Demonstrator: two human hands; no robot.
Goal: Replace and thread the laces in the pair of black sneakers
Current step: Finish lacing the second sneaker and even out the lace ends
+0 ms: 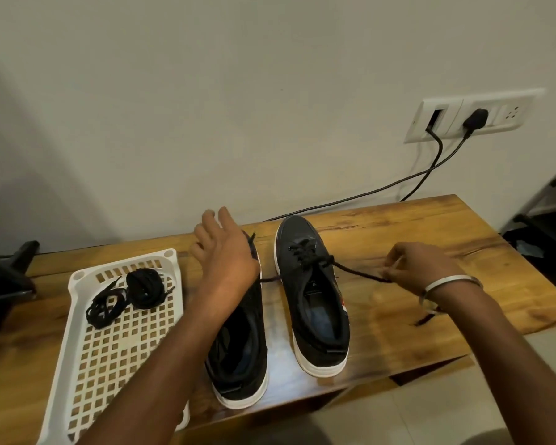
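Two black sneakers with white soles stand side by side on the wooden table (430, 239), toes toward the wall. My right hand (414, 268) pinches a black lace (357, 273) that runs taut from the eyelets of the right sneaker (315, 303) out to the right; its loose end hangs below my wrist. My left hand (222, 255) hovers over the front of the left sneaker (241, 345) with fingers spread and relaxed, hiding its toe and eyelets. Another short lace end shows between the two shoes.
A white perforated plastic tray (109, 348) lies at the left and holds a coiled black lace bundle (145, 289) and a loose black lace (105, 306). Black cables (430, 168) run down from a wall socket (469, 118) behind the table. The table's front edge is close to the heels.
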